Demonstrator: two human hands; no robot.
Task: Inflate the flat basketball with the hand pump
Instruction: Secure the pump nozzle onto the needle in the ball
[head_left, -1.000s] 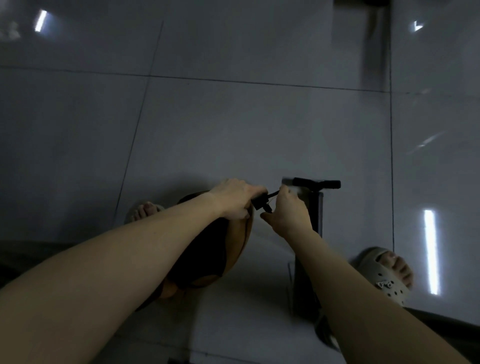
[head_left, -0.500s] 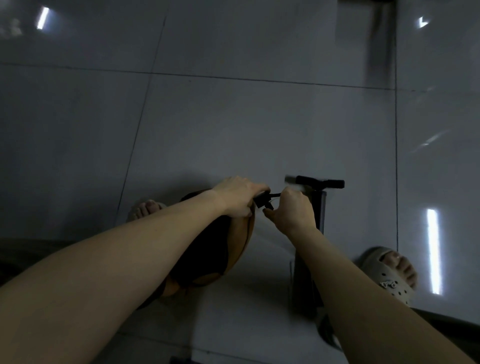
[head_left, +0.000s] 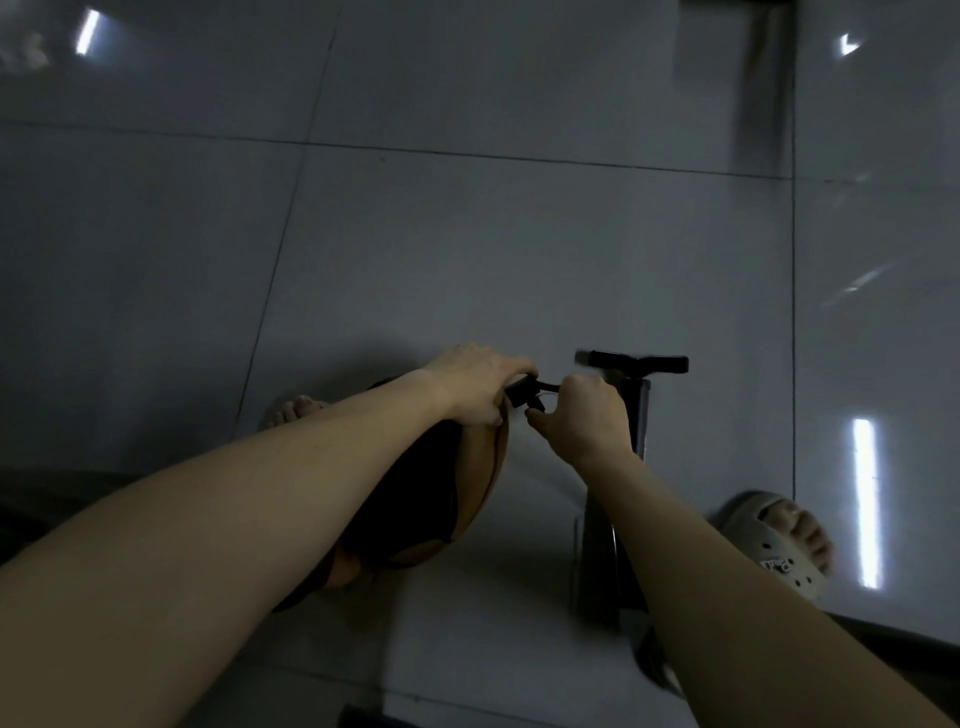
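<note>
The left hand (head_left: 480, 384) grips the ball (head_left: 483, 467); the right hand (head_left: 582, 421) pinches the nozzle (head_left: 522, 395) between them. A skewed push could slip off the soft ball or tug over the pump (head_left: 636, 410) just behind.

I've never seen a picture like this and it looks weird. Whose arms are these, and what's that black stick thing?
The camera sits on a person's head, looking down, so the arms are their own. The left hand grips a black nozzle at the top of a squashed orange basketball on the tiled floor. The right hand pinches the thin hose beside it. The black stick is the hand pump, standing upright, nobody holding its handle. A sandalled foot rests nearby.
</note>
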